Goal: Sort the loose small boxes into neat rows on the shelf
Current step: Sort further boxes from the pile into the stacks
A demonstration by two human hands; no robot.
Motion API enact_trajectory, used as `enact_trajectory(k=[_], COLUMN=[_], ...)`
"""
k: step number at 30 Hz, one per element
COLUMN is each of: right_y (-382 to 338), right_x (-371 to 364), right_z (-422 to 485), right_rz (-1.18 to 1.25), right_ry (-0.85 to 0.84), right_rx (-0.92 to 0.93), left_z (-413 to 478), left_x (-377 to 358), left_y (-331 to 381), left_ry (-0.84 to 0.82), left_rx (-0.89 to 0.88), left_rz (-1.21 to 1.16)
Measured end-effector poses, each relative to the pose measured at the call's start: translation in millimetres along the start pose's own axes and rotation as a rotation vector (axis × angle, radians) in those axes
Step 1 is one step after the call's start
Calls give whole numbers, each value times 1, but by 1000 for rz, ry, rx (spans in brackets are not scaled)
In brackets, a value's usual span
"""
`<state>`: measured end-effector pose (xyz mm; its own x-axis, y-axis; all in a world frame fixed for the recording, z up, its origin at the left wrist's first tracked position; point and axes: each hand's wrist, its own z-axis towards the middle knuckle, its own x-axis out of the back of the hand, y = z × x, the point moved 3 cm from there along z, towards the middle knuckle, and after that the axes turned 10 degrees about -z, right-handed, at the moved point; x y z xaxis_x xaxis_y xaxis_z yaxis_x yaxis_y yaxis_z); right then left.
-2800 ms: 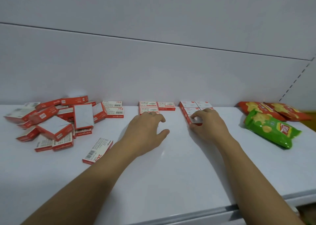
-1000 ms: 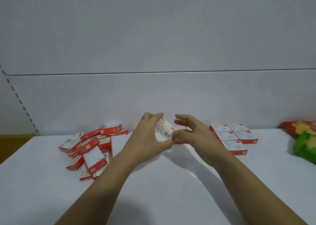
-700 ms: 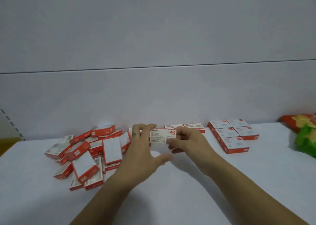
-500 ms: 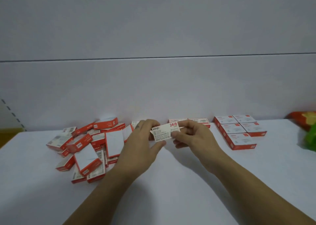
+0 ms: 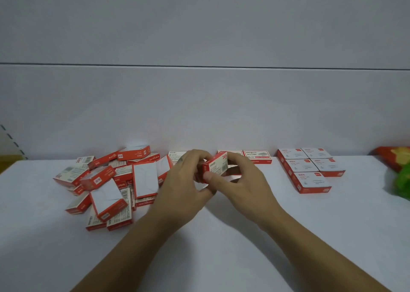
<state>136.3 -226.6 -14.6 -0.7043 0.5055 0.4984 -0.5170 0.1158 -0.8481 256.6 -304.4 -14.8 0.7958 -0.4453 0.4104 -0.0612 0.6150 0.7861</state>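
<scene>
Both hands hold one small red-and-white box (image 5: pixel 216 166) above the middle of the white shelf (image 5: pixel 221 247). My left hand (image 5: pixel 188 180) grips its left end with thumb and fingers. My right hand (image 5: pixel 246 180) pinches its right side. The box is tilted, its label face toward me. A loose pile of the same boxes (image 5: pixel 111 180) lies jumbled at the left. Two boxes (image 5: pixel 257 156) sit flat by the back wall behind my hands. A neat block of several boxes (image 5: pixel 310 169) stands in rows at the right.
Red and green snack bags (image 5: pixel 399 172) lie at the shelf's right edge. The white back wall (image 5: pixel 199 114) rises straight behind the boxes. Bare shelf surface stretches in front of my forearms toward me.
My left hand picked a box from the pile side and brought it to the middle. Both hands have since turned it from flat and facing me to tilted on edge.
</scene>
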Motion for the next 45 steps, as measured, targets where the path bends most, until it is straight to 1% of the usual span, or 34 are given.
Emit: enact_trajectory(k=[3,5,8,11,14,16,19,30,35,39,41,43,45], right_y=[0,0,2,-5,-7,-4,0,-2,-2,-4,-4,-5,-6], right_x=[-3,-2,-2,0,7,12,16,18,21,20,18,10,0], right_z=[-1,-1,1,0,2,5,8,7,7,6,5,3,-1], right_rz=[13,66,217,319,382,380,381,418,416,421,419,359,234], right_ry=[2,-10,-120,-212,-164,-95,-38,-26,-25,-44,-75,-141,-212], right_rx=[-32,-62,-126,-68,-61,-88,-95,-52,-45,-54,-61,-53,-33], left_z=[-2,-2,0,3,3,4,5,5,5,4,4,5,6], left_x=[-2,-2,0,4,6,7,8,5,6,5,6,9,10], left_y=[1,2,0,-3,-3,-4,-1,-1,-1,1,1,0,0], left_ry=[-7,-6,-11,-38,-43,-3,25,40,51,73,119,173,180], left_rx=[-32,-69,-89,-18,134,182,201,273,278,312,350,389,401], left_rz=[-20,-21,25,9,-196,-309,-376,-456,-556,-654,-773,-873,-875])
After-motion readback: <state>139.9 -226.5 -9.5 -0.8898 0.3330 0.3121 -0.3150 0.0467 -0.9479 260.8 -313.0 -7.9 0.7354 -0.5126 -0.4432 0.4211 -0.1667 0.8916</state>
